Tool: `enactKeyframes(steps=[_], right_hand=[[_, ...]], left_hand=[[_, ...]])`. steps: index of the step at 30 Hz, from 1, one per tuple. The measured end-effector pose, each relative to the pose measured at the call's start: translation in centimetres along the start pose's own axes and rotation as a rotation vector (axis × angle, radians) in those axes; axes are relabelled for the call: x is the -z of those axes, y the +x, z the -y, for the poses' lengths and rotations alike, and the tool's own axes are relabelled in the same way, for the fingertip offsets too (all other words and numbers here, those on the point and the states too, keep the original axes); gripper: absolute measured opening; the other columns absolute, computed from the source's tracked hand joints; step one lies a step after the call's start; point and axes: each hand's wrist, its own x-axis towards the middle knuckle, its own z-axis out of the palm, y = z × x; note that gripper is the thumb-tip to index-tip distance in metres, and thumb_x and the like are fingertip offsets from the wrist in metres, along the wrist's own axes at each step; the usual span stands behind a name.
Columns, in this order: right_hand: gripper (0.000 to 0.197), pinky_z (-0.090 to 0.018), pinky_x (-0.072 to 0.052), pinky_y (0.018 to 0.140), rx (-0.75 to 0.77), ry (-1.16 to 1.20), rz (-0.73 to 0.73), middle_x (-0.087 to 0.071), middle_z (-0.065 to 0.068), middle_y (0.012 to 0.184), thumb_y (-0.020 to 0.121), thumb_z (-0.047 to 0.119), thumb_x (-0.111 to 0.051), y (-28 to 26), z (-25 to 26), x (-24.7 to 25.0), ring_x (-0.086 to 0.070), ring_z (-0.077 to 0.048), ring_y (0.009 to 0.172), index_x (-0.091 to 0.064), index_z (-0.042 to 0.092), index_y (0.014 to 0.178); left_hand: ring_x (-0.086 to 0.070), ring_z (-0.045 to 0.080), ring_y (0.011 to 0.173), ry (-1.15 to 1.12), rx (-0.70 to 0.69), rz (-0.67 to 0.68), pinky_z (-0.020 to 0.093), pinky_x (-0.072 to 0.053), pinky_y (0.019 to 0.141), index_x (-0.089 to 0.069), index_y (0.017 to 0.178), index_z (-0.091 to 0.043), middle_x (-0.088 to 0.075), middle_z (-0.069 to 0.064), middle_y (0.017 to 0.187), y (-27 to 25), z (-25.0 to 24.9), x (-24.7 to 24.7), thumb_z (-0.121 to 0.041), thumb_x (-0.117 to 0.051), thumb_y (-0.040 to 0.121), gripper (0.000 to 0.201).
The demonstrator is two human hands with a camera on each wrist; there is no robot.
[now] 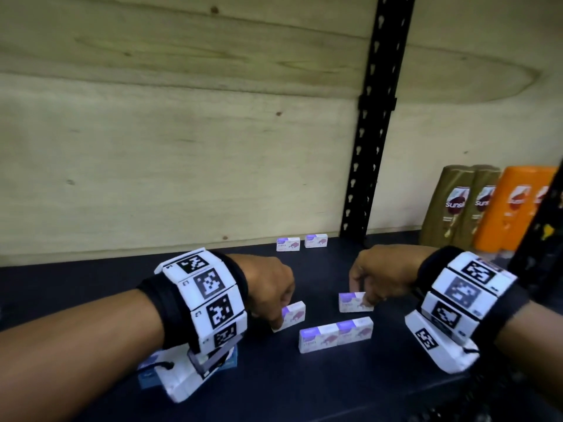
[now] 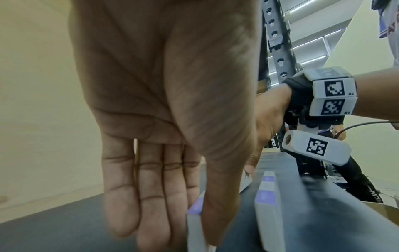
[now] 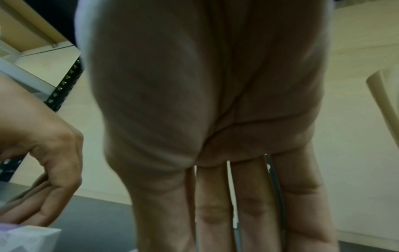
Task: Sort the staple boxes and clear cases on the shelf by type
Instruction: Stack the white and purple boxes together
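We've got two staple boxes (image 1: pixel 301 243) lined up at the back. Our left hand (image 1: pixel 268 287) pinches one box (image 1: pixel 292 315), right hand (image 1: pixel 380 277) pinches another (image 1: pixel 350 303); a front pair (image 1: pixel 335 333) waits, so sorting looks midway.

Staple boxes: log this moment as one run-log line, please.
left hand: pinches a staple box | right hand: grips another box | front pair: untouched | rear pair: by the back panel

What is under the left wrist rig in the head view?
Under the left wrist rig a blue box shows at its edges on the dark shelf. The rig covers most of it, so its type cannot be told.
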Motion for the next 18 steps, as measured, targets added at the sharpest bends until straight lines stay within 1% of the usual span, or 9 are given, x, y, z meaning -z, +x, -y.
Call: enactKeyframes(steps=[2, 3, 6, 8, 10, 12, 14, 16, 18], right_hand=[[0.013, -0.032, -0.056, 0.084, 0.000, 0.002, 0.014, -0.076, -0.002, 0.093, 0.088, 0.019, -0.071, -0.8, 0.1, -0.3, -0.070, -0.016, 0.081, -0.072, 0.023, 0.100], [0.013, -0.032, -0.056, 0.084, 0.000, 0.009, 0.020, -0.076, -0.003, 0.093, 0.088, 0.019, -0.071, -1.1, 0.1, -0.5, -0.069, -0.015, 0.080, -0.072, 0.023, 0.100], [0.013, -0.033, -0.055, 0.085, 0.002, 0.022, 0.037, -0.076, -0.002, 0.093, 0.087, 0.020, -0.071, -1.9, 0.0, -1.0, -0.069, -0.015, 0.082, -0.071, 0.025, 0.099], [0.014, -0.033, -0.054, 0.084, 0.006, 0.012, 0.038, -0.076, 0.001, 0.093, 0.087, 0.022, -0.071, -2.5, 0.1, -1.1, -0.070, -0.016, 0.086, -0.070, 0.026, 0.100], [0.014, -0.030, -0.053, 0.081, 0.019, 0.012, 0.034, -0.075, 0.003, 0.093, 0.088, 0.022, -0.070, -2.9, 0.1, -1.2, -0.066, -0.013, 0.082, -0.069, 0.027, 0.101], [0.015, -0.027, -0.050, 0.079, 0.032, 0.012, 0.026, -0.073, 0.006, 0.090, 0.090, 0.021, -0.069, -3.4, 0.1, -1.3, -0.062, -0.009, 0.080, -0.069, 0.028, 0.104], [0.020, -0.027, -0.049, 0.082, 0.036, 0.004, 0.019, -0.069, 0.011, 0.092, 0.090, 0.022, -0.069, -3.7, 0.2, -1.4, -0.062, -0.009, 0.086, -0.067, 0.029, 0.108], [0.031, -0.027, -0.048, 0.085, 0.035, 0.007, 0.033, -0.067, 0.013, 0.100, 0.087, 0.024, -0.072, -4.0, 0.3, -1.4, -0.061, -0.010, 0.095, -0.064, 0.031, 0.116], [0.041, -0.025, -0.046, 0.081, 0.034, 0.011, 0.054, -0.062, 0.016, 0.102, 0.083, 0.030, -0.076, -4.2, 0.5, -1.4, -0.058, -0.008, 0.096, -0.060, 0.034, 0.121]], left_hand=[[-0.067, 0.017, 0.090, -0.010, -0.015, 0.012, 0.023, -0.046, 0.062, -0.066, 0.101, -0.022, -0.071, -0.002, 0.096, -0.4, -0.3, -0.1, -0.032, -0.075, 0.081, 0.024], [-0.067, 0.017, 0.090, -0.011, -0.024, 0.017, 0.024, -0.048, 0.065, -0.066, 0.101, -0.023, -0.071, -0.003, 0.094, -0.6, -0.5, -0.2, -0.032, -0.075, 0.081, 0.024], [-0.065, 0.015, 0.088, -0.001, -0.055, 0.013, 0.028, -0.051, 0.071, -0.065, 0.100, -0.025, -0.065, -0.009, 0.085, -1.1, -1.0, -0.3, -0.033, -0.075, 0.081, 0.023], [-0.062, 0.014, 0.085, 0.016, -0.070, 0.005, 0.027, -0.050, 0.071, -0.065, 0.100, -0.025, -0.059, -0.012, 0.078, -1.3, -1.3, -0.4, -0.034, -0.074, 0.081, 0.023], [-0.062, 0.014, 0.085, 0.029, -0.073, 0.003, 0.028, -0.051, 0.072, -0.065, 0.101, -0.025, -0.058, -0.013, 0.077, -1.5, -1.6, -0.4, -0.035, -0.074, 0.082, 0.024], [-0.063, 0.014, 0.087, 0.024, -0.066, 0.012, 0.029, -0.051, 0.073, -0.065, 0.102, -0.025, -0.059, -0.012, 0.080, -1.8, -1.9, -0.4, -0.035, -0.074, 0.082, 0.025], [-0.062, 0.014, 0.087, 0.031, -0.058, 0.025, 0.028, -0.051, 0.073, -0.064, 0.104, -0.025, -0.061, -0.011, 0.085, -2.0, -1.9, -0.4, -0.036, -0.075, 0.082, 0.027], [-0.062, 0.014, 0.091, 0.049, -0.049, 0.039, 0.031, -0.052, 0.076, -0.061, 0.108, -0.026, -0.064, -0.009, 0.099, -2.3, -2.0, -0.4, -0.040, -0.077, 0.078, 0.037], [-0.061, 0.016, 0.095, 0.061, -0.040, 0.051, 0.034, -0.053, 0.081, -0.057, 0.117, -0.028, -0.062, -0.006, 0.111, -2.4, -2.2, -0.6, -0.047, -0.078, 0.075, 0.050]])
